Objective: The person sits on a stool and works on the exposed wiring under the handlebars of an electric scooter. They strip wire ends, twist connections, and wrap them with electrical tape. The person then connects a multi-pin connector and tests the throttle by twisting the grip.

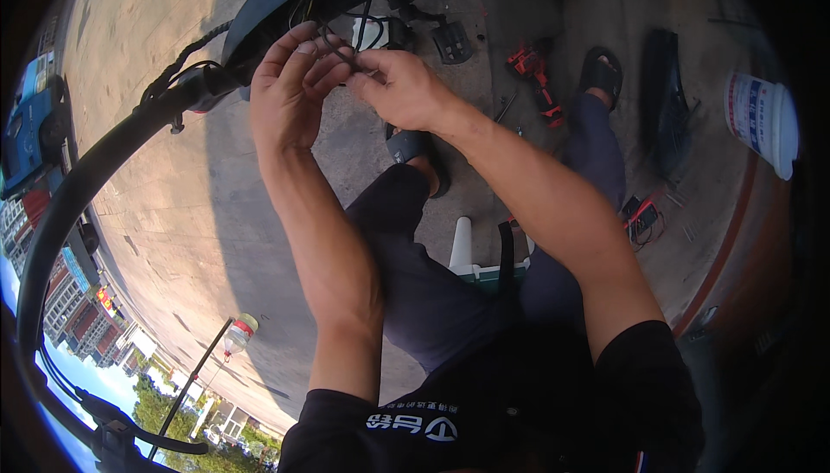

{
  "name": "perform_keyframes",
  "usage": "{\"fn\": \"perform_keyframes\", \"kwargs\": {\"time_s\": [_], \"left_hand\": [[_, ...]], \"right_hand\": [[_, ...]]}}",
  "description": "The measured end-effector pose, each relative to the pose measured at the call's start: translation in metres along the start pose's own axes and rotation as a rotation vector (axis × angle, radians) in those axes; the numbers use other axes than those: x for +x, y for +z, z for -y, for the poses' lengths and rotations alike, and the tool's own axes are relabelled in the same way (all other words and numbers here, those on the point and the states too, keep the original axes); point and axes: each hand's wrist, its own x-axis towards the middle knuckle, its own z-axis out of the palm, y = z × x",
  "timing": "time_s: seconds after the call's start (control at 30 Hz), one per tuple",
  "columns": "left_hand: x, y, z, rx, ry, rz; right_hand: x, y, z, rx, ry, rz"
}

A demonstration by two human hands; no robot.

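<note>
Both my hands are raised together below the dark curved panel [259, 6] of a vehicle, at the top of the head view. Between them runs a thin black cable [335, 46], looped near the fingertips. My left hand [290, 88] has its palm turned up, its fingers curled around the cable. From the other side my right hand [402, 88] pinches the same cable between thumb and fingers. The cable's end is hidden by the fingers. More dark wires hang from under the panel, just above the hands.
On the ground to the right lie a red cordless drill [538, 88], a black plastic panel [664, 101] and a red multimeter [640, 216]. A white bucket [762, 123] stands farther right. A black handlebar [91, 157] curves along the left. A black pedal-like part [452, 42] lies beyond my hands.
</note>
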Motion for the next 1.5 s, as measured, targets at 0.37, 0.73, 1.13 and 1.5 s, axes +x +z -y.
{"fn": "perform_keyframes", "kwargs": {"time_s": [0.37, 0.73, 1.13, 1.5], "left_hand": [[-0.006, -0.016, 0.011, 0.513, -0.129, -0.248], [-0.003, 0.059, 0.067, -0.65, -0.355, -0.387], [-0.02, 0.069, 0.089, -0.431, -0.227, -0.424], [-0.017, 0.069, 0.093, -0.331, -0.23, -0.283]], "right_hand": [[0.014, -0.05, 0.013, 0.922, 0.204, -0.15], [0.001, -0.072, 0.015, 0.968, 0.278, -0.078], [-0.012, -0.082, 0.012, -0.368, -0.274, -0.442], [-0.02, -0.072, 0.015, -0.831, -0.354, -0.228]]}}
